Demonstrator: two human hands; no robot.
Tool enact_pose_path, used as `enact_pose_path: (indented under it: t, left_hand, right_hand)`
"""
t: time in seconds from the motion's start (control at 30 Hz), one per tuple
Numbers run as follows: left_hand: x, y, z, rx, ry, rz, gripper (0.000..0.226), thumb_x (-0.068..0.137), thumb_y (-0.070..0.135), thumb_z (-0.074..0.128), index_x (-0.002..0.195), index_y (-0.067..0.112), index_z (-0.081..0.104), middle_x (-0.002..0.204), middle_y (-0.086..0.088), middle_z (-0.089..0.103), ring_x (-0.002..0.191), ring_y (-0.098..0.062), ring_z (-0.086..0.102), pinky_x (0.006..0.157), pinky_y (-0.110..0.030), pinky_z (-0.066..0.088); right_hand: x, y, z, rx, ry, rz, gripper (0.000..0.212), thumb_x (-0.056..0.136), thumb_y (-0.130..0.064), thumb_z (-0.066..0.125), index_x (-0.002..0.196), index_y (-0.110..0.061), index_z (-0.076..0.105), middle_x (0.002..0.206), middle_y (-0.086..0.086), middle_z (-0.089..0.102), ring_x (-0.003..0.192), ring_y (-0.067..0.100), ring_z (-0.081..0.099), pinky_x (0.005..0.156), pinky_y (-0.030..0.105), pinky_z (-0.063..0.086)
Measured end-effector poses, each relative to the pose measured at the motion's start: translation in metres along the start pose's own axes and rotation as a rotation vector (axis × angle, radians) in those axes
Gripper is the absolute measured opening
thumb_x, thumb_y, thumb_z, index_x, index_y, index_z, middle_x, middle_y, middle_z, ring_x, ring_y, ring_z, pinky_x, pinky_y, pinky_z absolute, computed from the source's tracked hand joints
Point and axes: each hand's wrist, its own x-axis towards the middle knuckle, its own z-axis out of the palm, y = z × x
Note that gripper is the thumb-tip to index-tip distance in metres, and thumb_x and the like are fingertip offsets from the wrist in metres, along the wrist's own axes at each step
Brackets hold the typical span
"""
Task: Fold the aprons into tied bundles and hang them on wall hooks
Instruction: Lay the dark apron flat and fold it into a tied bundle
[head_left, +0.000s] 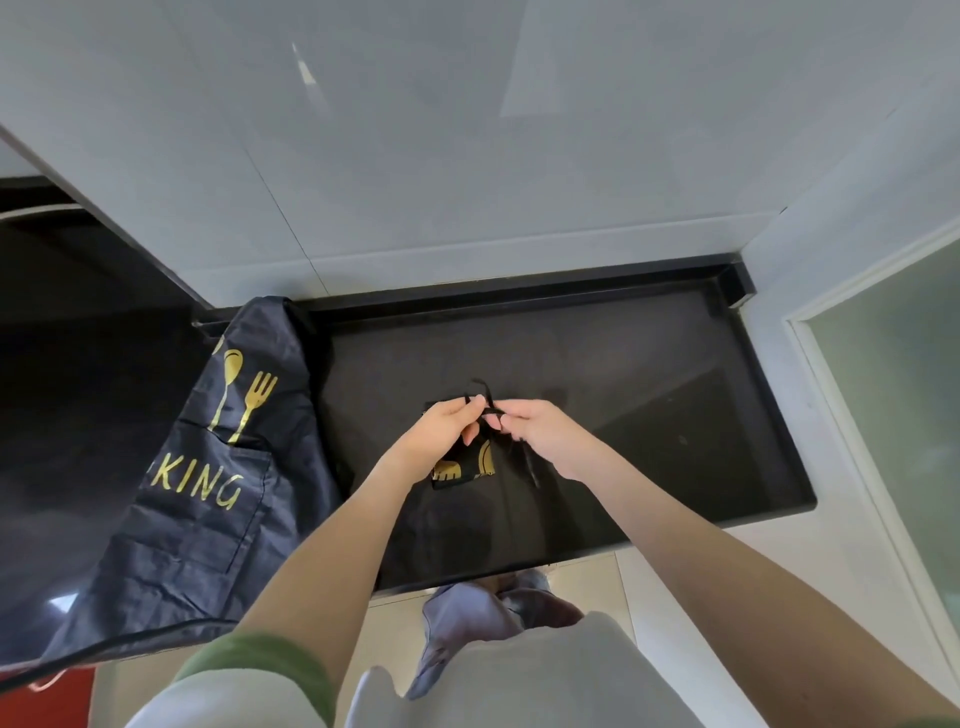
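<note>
Left hand (441, 431) and right hand (540, 431) fingers are pinching the black strings (485, 402) above the folded apron bundle (462, 470) on the counter (649, 395).

Black countertop (649, 374) at centre; white tiled wall (415, 156) at twelve o'clock; frosted pane (893, 395), perhaps a window, at three.

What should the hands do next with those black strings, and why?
Probably pull the strings apart to draw the knot tight. The left hand and the right hand both pinch the strings just above the folded apron on the black counter. A loose loop shows above the fingers, so the tie seems not yet snug.
</note>
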Motion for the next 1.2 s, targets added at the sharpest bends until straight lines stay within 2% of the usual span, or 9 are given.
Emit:
enact_pose_path:
  t: [0.2, 0.33, 0.47, 0.57, 0.7, 0.93, 1.0, 1.1, 1.2]
  left_hand:
    - [0.003, -0.006, -0.001, -0.294, -0.033, 0.079, 0.036, 0.104, 0.024, 0.037, 0.078, 0.009, 0.056, 0.054, 0.003, 0.046, 0.057, -0.01, 0.047, 0.081, -0.029, 0.04]
    - [0.004, -0.009, -0.003, -0.425, -0.089, 0.107, 0.035, 0.104, 0.017, 0.037, 0.074, 0.008, 0.055, 0.052, -0.001, 0.044, 0.054, -0.019, 0.046, 0.077, -0.037, 0.043]
    - [0.003, -0.007, -0.003, -0.296, -0.021, 0.134, 0.034, 0.095, -0.004, 0.036, 0.068, 0.008, 0.053, 0.052, -0.001, 0.046, 0.055, -0.012, 0.045, 0.073, -0.029, 0.042]
    - [0.004, -0.006, -0.002, -0.229, -0.006, 0.123, 0.034, 0.092, -0.008, 0.037, 0.065, 0.007, 0.052, 0.055, -0.001, 0.049, 0.056, -0.006, 0.049, 0.075, -0.027, 0.045]
    - [0.002, -0.005, -0.004, -0.256, -0.026, 0.125, 0.038, 0.096, -0.005, 0.034, 0.071, 0.007, 0.061, 0.056, -0.001, 0.048, 0.055, -0.005, 0.049, 0.068, -0.015, 0.046]
    - [0.003, -0.005, -0.002, -0.224, -0.009, 0.063, 0.048, 0.104, 0.015, 0.031, 0.065, 0.01, 0.058, 0.054, 0.002, 0.05, 0.058, -0.008, 0.046, 0.079, -0.026, 0.037]
    - [0.003, -0.004, 0.0, -0.22, 0.009, 0.032, 0.049, 0.105, 0.018, 0.03, 0.065, 0.011, 0.057, 0.052, 0.003, 0.05, 0.056, -0.006, 0.047, 0.076, -0.025, 0.037]
    - [0.002, -0.003, -0.001, -0.244, 0.014, 0.013, 0.049, 0.105, 0.02, 0.03, 0.065, 0.012, 0.057, 0.053, 0.003, 0.05, 0.057, -0.01, 0.045, 0.074, -0.026, 0.037]
    - [0.001, -0.003, -0.003, -0.293, 0.002, 0.014, 0.045, 0.105, 0.019, 0.034, 0.067, 0.012, 0.058, 0.051, 0.003, 0.049, 0.059, -0.013, 0.042, 0.078, -0.029, 0.037]
  right_hand:
    - [-0.004, 0.002, 0.01, 0.144, -0.011, -0.022, 0.025, 0.096, -0.001, 0.051, 0.118, -0.006, 0.062, 0.083, 0.009, 0.065, 0.07, 0.013, 0.064, 0.068, 0.022, 0.057]
    - [-0.004, -0.005, 0.016, 0.103, -0.069, 0.01, 0.013, 0.095, -0.007, 0.057, 0.107, -0.011, 0.059, 0.081, 0.009, 0.069, 0.068, 0.017, 0.068, 0.067, 0.028, 0.058]
    - [-0.001, -0.006, 0.02, -0.104, -0.03, 0.095, 0.009, 0.094, -0.018, 0.061, 0.099, -0.012, 0.057, 0.078, 0.006, 0.07, 0.063, 0.015, 0.069, 0.061, 0.024, 0.058]
    - [0.001, -0.002, 0.021, -0.229, 0.022, 0.113, 0.015, 0.095, -0.027, 0.059, 0.086, -0.016, 0.054, 0.068, 0.003, 0.064, 0.054, 0.012, 0.062, 0.054, 0.019, 0.053]
    - [0.002, 0.002, 0.025, -0.142, 0.079, 0.113, 0.029, 0.096, -0.036, 0.055, 0.074, -0.016, 0.057, 0.066, 0.001, 0.055, 0.062, 0.011, 0.052, 0.064, 0.025, 0.045]
    - [-0.001, -0.011, 0.018, 0.207, 0.067, 0.189, 0.017, 0.092, -0.018, 0.063, 0.075, -0.021, 0.063, 0.087, -0.002, 0.06, 0.088, 0.011, 0.052, 0.085, 0.028, 0.045]
    - [0.001, -0.008, 0.017, 0.067, 0.06, 0.096, 0.015, 0.092, -0.021, 0.064, 0.08, -0.015, 0.07, 0.086, -0.001, 0.062, 0.086, 0.012, 0.055, 0.076, 0.025, 0.043]
    - [0.007, -0.007, 0.014, -0.338, 0.12, -0.085, 0.019, 0.091, -0.022, 0.065, 0.094, -0.005, 0.073, 0.09, -0.003, 0.056, 0.084, 0.012, 0.052, 0.077, 0.024, 0.042]
    - [0.006, -0.012, 0.011, -0.388, 0.026, -0.097, 0.02, 0.092, -0.025, 0.063, 0.098, -0.008, 0.071, 0.084, -0.006, 0.056, 0.08, 0.01, 0.054, 0.069, 0.019, 0.04]
